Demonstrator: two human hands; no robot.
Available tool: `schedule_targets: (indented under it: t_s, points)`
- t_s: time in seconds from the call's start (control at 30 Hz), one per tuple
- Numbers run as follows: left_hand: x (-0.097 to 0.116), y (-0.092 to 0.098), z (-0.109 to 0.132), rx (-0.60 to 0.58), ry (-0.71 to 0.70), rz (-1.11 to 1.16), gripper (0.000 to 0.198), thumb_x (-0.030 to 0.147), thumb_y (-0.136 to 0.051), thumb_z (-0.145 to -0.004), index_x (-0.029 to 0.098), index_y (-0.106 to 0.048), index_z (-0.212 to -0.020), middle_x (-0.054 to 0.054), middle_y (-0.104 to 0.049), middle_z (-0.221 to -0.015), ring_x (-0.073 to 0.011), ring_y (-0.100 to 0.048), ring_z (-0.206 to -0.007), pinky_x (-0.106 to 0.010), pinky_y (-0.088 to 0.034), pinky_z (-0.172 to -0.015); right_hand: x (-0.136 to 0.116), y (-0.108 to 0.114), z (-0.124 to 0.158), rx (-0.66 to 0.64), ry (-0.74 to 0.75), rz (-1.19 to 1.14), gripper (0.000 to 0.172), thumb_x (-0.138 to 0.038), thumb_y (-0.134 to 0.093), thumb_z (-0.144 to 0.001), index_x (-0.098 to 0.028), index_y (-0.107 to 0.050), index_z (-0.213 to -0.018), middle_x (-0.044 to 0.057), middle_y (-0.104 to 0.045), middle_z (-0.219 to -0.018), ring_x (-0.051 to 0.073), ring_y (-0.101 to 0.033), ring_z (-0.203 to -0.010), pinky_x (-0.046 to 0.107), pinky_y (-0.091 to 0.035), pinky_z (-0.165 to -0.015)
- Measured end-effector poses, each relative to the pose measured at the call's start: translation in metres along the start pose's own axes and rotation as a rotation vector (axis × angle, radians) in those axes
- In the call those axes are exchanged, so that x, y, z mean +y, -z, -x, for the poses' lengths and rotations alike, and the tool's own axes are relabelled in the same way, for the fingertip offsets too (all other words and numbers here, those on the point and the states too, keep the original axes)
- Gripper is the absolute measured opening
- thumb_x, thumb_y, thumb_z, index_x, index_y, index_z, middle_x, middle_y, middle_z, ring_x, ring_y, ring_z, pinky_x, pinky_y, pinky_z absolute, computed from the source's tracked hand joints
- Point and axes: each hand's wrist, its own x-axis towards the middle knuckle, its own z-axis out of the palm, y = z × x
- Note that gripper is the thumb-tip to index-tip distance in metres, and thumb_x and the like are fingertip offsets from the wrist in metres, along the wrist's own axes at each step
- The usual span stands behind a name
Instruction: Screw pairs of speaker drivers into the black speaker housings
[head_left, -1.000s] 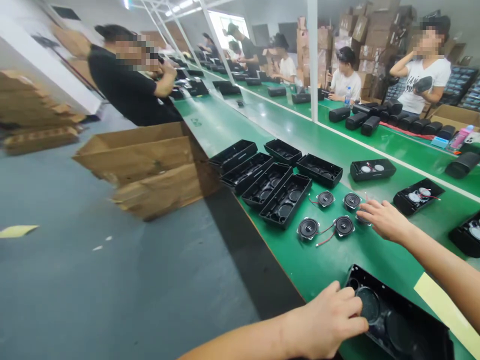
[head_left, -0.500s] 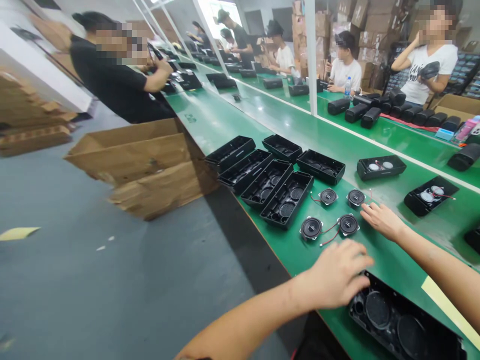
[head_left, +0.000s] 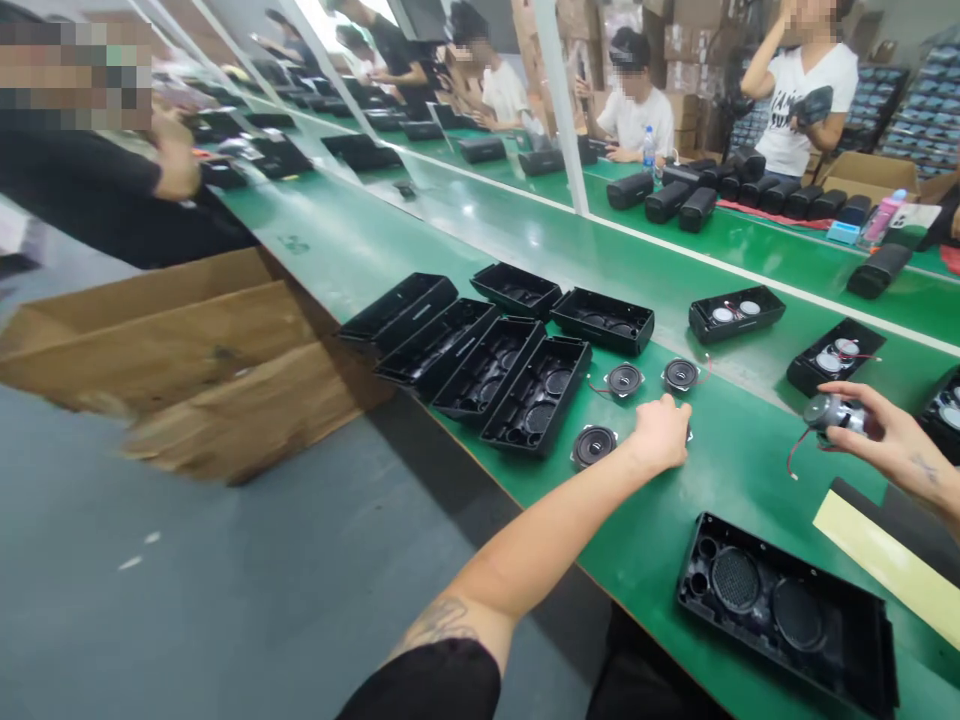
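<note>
My right hand (head_left: 896,435) holds a loose speaker driver (head_left: 823,412) between thumb and fingers, magnet side showing, its red wire hanging down. My left hand (head_left: 661,432) reaches across the table with fingers curled down around another speaker driver, which it almost wholly covers; only a metal corner shows. Beside that hand lie more drivers, cone up: one at front left (head_left: 595,446), one behind (head_left: 624,380) and one farther right (head_left: 681,375). Closer to me rests an open black speaker housing (head_left: 847,655) with two round grilles inside, touched by neither hand.
Several open black housings (head_left: 536,395) stand grouped left of the drivers. Housings with drivers fitted (head_left: 739,312) are at the right. A yellow paper strip (head_left: 892,560) lies near my right forearm. A cardboard box (head_left: 217,370) stands by the table's left edge. Co-workers sit and stand beyond.
My left hand has left the near housing and moved forward onto a driver. My right hand has drawn back to the right, now with a driver in it. The view has shifted rightward.
</note>
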Motion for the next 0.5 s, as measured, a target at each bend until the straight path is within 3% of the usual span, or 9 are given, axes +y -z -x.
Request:
schedule_targets:
  t_s: [0.17,0.23,0.3,0.4,0.5]
  points:
    - [-0.009,0.029,0.033,0.093,-0.141,0.202,0.059,0.022,-0.077,-0.085,0.023,-0.061,-0.142,-0.015,-0.057,-0.141,-0.0319,-0.071,-0.114,-0.049,-0.057,-0.103,-0.002,0.005,0.075,0.093,-0.206,-0.417,0.046,-0.059,-0.072,-0.089,-0.028,-0.051,-0.115,0.012,-0.072,-0.119,0.031,-0.075,-0.105,0.053,-0.068,-0.087]
    - [-0.017,0.039,0.052,0.134,-0.209,0.314,0.065,0.024,-0.07,-0.087,0.027,-0.052,-0.149,-0.011,-0.057,-0.14,-0.0262,-0.071,-0.11,-0.042,-0.058,-0.101,-0.002,-0.001,0.102,0.145,-0.308,-0.588,0.043,-0.06,-0.07,-0.088,-0.028,-0.057,-0.114,0.012,-0.073,-0.119,0.035,-0.076,-0.104,0.058,-0.068,-0.083]
    - [-0.024,0.04,0.07,0.149,-0.303,0.567,0.066,0.027,-0.066,-0.088,0.027,-0.046,-0.151,-0.009,-0.06,-0.135,-0.0217,-0.069,-0.106,-0.037,-0.059,-0.096,0.001,-0.008,0.126,0.277,-0.444,-0.775,0.042,-0.061,-0.066,-0.087,-0.029,-0.067,-0.114,0.011,-0.073,-0.124,0.036,-0.076,-0.104,0.058,-0.069,-0.081]
    - [-0.025,0.019,0.091,0.071,-0.417,1.244,0.068,0.036,-0.076,-0.084,0.023,-0.051,-0.146,-0.009,-0.066,-0.125,-0.022,-0.067,-0.104,-0.036,-0.058,-0.092,0.012,-0.014,0.157,0.468,-0.559,-0.847,0.039,-0.059,-0.062,-0.089,-0.03,-0.078,-0.109,0.009,-0.074,-0.127,0.034,-0.074,-0.112,0.052,-0.069,-0.086]
    - [-0.013,-0.018,0.108,-0.155,-0.316,1.794,0.067,0.042,-0.087,-0.077,0.02,-0.064,-0.136,-0.011,-0.068,-0.131,-0.0232,-0.068,-0.107,-0.034,-0.059,-0.09,0.018,-0.018,0.182,0.351,-0.513,-0.717,0.041,-0.062,-0.064,-0.09,-0.031,-0.08,-0.112,0.01,-0.072,-0.133,0.035,-0.072,-0.117,0.048,-0.069,-0.086]
